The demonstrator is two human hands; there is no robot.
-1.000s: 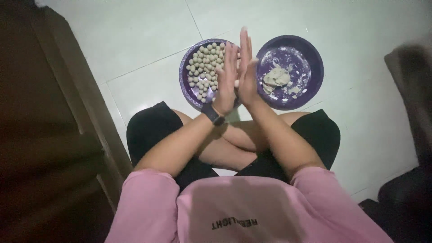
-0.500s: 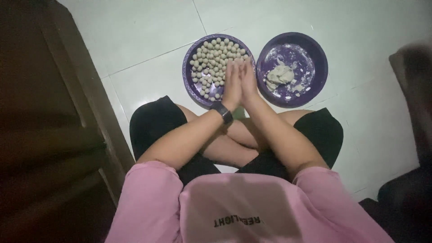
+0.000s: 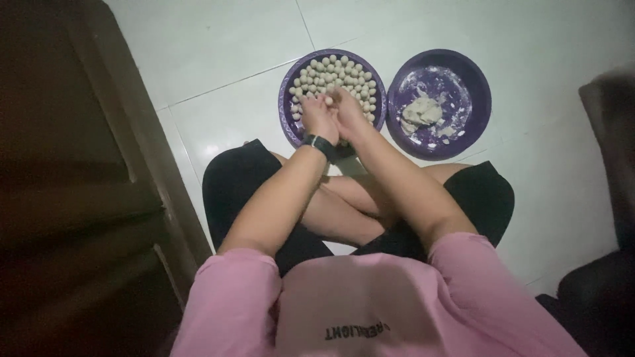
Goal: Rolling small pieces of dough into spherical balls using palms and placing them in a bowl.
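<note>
I sit cross-legged on a white tiled floor. My left hand (image 3: pixel 319 119), with a black watch on the wrist, and my right hand (image 3: pixel 349 114) are together over the near side of a purple plate (image 3: pixel 286 99) filled with several small pale dough balls (image 3: pixel 337 73). One dough ball (image 3: pixel 329 100) sits at the fingertips between both hands, just above the others. A second purple plate (image 3: pixel 477 86) to the right holds a lump of pale dough (image 3: pixel 422 111) and floury smears.
A dark wooden door or cabinet (image 3: pixel 73 178) runs along the left. A dark chair or cushion (image 3: pixel 612 132) stands at the right edge. White floor tiles (image 3: pixel 218 53) lie beyond the plates.
My palms were pressed flat together and raised over the plates; they have come down and curled over the ball plate, with a dough ball now at the fingertips.
</note>
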